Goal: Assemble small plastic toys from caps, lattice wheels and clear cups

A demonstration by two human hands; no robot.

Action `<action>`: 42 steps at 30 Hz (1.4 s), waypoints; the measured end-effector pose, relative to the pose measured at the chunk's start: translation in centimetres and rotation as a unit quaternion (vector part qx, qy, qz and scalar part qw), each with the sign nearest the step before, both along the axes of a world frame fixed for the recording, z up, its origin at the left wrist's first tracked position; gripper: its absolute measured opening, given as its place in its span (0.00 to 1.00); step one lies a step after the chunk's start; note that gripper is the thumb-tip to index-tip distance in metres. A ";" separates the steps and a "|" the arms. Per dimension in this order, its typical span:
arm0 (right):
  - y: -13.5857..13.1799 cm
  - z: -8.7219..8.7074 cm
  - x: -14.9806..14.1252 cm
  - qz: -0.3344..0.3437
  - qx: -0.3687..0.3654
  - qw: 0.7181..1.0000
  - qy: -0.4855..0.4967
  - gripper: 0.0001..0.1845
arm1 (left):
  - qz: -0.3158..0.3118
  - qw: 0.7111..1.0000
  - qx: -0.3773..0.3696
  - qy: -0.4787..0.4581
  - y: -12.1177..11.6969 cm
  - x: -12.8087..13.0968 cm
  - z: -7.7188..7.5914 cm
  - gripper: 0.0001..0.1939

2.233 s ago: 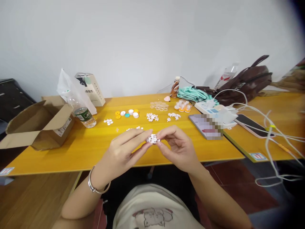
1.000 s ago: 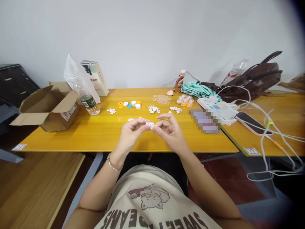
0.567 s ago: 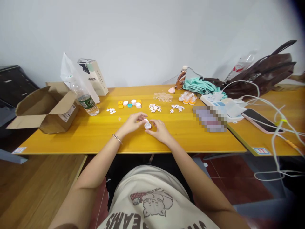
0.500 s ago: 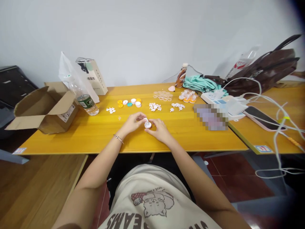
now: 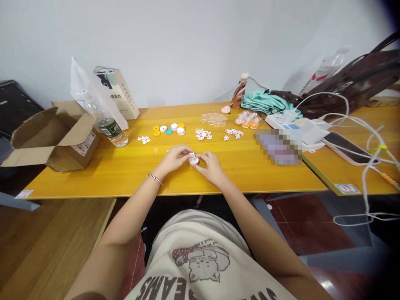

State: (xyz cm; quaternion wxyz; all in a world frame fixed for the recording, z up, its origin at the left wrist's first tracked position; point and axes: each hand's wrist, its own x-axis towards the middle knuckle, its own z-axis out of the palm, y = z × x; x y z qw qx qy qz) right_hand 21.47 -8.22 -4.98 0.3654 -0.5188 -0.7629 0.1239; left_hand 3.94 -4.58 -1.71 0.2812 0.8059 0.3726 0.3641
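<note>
Near the front of the table, my right hand (image 5: 212, 167) steadies a small round white cap (image 5: 194, 161) between thumb and fingers. My left hand (image 5: 173, 161) pinches a small white cut-out piece (image 5: 191, 155) at the cap's upper left edge; whether the piece sits inside the cap I cannot tell. Beyond my hands lie similar white cut-out pieces (image 5: 203, 134) in a pile, with a second group (image 5: 233, 133) to the right. Round caps in yellow, white and teal (image 5: 169, 131) stand at the back left, beside small white discs (image 5: 144, 139). Clear rings (image 5: 214, 119) lie farther back.
Assembled orange-and-clear pieces (image 5: 249, 120) sit at the back right, near a brown drink bottle (image 5: 239, 91) and teal cloth (image 5: 264, 102). A power strip (image 5: 290, 131) with cables is on the right. An open cardboard box (image 5: 70, 143) and a water bottle (image 5: 111, 131) stand left.
The view has shifted slightly, with the table appearing a little higher. My hands keep nearly the same hold on the white cap and the cut-out piece.
</note>
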 end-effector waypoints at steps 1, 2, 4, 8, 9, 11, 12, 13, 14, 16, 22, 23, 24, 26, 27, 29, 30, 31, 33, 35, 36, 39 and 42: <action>0.0 0.0 0.1 0.003 0.000 1.000 0.003 0.16 | -0.003 1.000 -0.001 0.001 -0.1 0.0 0.0 0.10; -0.1 -0.1 0.1 0.005 0.001 1.000 0.006 0.16 | -0.005 1.000 -0.002 0.003 -0.2 0.1 0.0 0.10; -0.1 -0.2 0.3 0.012 0.002 1.000 0.016 0.16 | -0.014 1.000 -0.002 0.001 -0.4 0.2 0.0 0.10; -0.2 -0.3 0.5 0.023 0.005 0.999 0.025 0.16 | -0.040 0.999 0.005 -0.009 -0.8 0.4 0.1 0.10; -0.2 -0.3 0.5 0.025 0.005 0.999 0.024 0.16 | -0.045 0.999 0.010 -0.006 -0.8 0.4 0.2 0.10; -0.2 -0.2 0.5 0.029 0.003 0.999 0.024 0.15 | -0.055 0.998 0.022 0.007 -0.9 0.5 0.3 0.10; -0.2 -0.2 0.5 0.030 0.000 0.999 0.024 0.15 | -0.058 0.998 0.029 0.017 -0.9 0.6 0.3 0.09; -0.2 -0.1 0.5 0.032 -0.003 0.999 0.024 0.15 | -0.060 0.997 0.035 0.027 -1.0 0.6 0.4 0.09; -0.2 -0.1 0.5 0.033 -0.008 0.999 0.023 0.15 | -0.060 0.997 0.040 0.035 -1.0 0.6 0.4 0.09; -0.1 0.0 0.6 0.033 -0.016 0.999 0.023 0.15 | -0.056 0.996 0.047 0.045 -1.0 0.7 0.4 0.08; -0.1 0.1 0.6 0.043 -0.019 0.999 0.024 0.16 | -0.059 0.997 0.044 0.036 -0.8 0.7 -0.1 0.07; -0.1 0.1 0.6 0.042 -0.019 0.999 0.023 0.16 | -0.058 0.997 0.040 0.032 -0.8 0.7 -0.1 0.07; -0.1 0.2 0.5 0.042 -0.020 0.999 0.021 0.16 | -0.056 0.997 0.036 0.030 -0.8 0.8 -0.2 0.07; -0.2 0.2 0.6 0.045 -0.024 0.999 0.018 0.16 | -0.049 0.998 0.028 0.027 -1.1 0.9 -0.2 0.07; -0.2 0.2 0.6 0.049 -0.026 0.998 0.019 0.16 | -0.045 0.998 0.025 0.030 -1.3 1.0 -0.2 0.08; -0.2 0.2 0.6 0.059 -0.027 0.998 0.024 0.16 | -0.047 0.998 0.014 0.044 -1.6 1.0 0.2 0.09; -0.2 0.2 0.6 0.064 -0.027 0.997 0.032 0.16 | -0.055 0.997 0.006 0.054 -1.6 1.0 0.6 0.09; -0.2 0.2 0.7 0.067 -0.026 0.996 0.044 0.15 | -0.063 0.996 -0.002 0.062 -1.4 1.0 1.0 0.10; -0.1 0.1 0.6 0.061 -0.028 0.995 0.080 0.13 | -0.067 0.996 -0.012 0.060 -0.1 1.1 2.1 0.13; -0.1 0.1 0.6 0.046 -0.042 0.991 0.117 0.12 | -0.030 0.999 -0.004 0.041 2.2 1.6 3.2 0.15; -0.1 0.2 0.5 0.043 -0.054 0.989 0.131 0.12 | 0.002 0.999 0.005 0.036 3.8 2.0 3.7 0.14; -0.2 0.2 0.5 0.048 -0.099 0.979 0.174 0.12 | 0.108 0.993 0.017 0.054 9.4 4.2 4.6 0.12; -0.3 0.2 0.6 0.049 -0.142 0.960 0.235 0.14 | 0.140 0.988 0.018 0.057 14.7 7.0 4.1 0.14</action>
